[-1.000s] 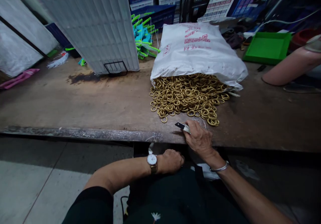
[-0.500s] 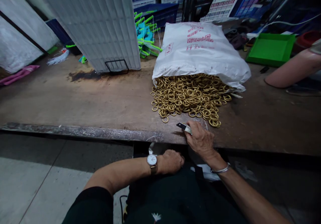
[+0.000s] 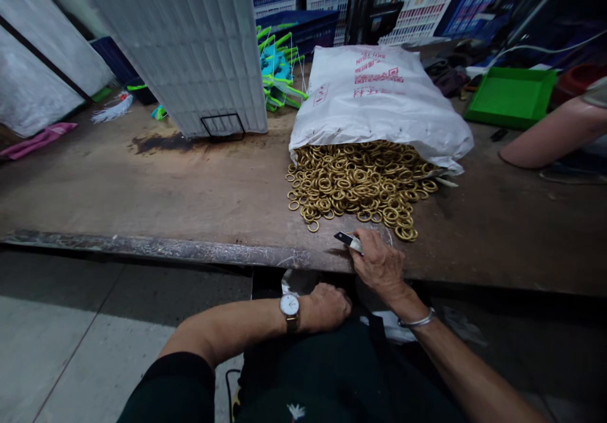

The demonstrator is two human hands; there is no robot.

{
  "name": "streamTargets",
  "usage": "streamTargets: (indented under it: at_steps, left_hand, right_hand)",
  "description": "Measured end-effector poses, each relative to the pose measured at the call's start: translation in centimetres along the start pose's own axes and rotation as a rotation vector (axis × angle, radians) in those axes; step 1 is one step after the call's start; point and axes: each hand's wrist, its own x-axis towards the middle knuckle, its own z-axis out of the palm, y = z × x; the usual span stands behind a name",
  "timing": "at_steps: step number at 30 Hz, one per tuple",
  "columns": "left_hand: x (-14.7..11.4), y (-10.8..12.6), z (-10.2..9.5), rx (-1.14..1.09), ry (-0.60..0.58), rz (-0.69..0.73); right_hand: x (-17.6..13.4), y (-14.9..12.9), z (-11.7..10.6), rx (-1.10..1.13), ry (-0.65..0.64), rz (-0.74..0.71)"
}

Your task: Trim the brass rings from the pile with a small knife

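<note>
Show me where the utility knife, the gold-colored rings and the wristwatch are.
Utility knife (image 3: 349, 242): head view, where blade meets handle.
Gold-colored rings (image 3: 358, 186): head view, middle of the pile.
Wristwatch (image 3: 289, 305): head view, white dial.

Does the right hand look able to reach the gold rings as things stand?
Probably yes: the right hand is close to the gold rings and nothing visible blocks it, though it grips a bladed tool.

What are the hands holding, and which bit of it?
The right hand holds a small knife by its pale handle, the dark blade sticking out. The left hand's fingertips are hidden, so whether it holds anything can't be told.
</note>
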Motion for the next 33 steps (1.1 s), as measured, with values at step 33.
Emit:
streamTargets:
  at_steps: [33]
  left_hand:
    - [0.47,0.99,-0.26,0.063,0.023,-0.030]
  right_hand:
    - [0.00,-0.06,-0.08,0.022,0.012,0.006]
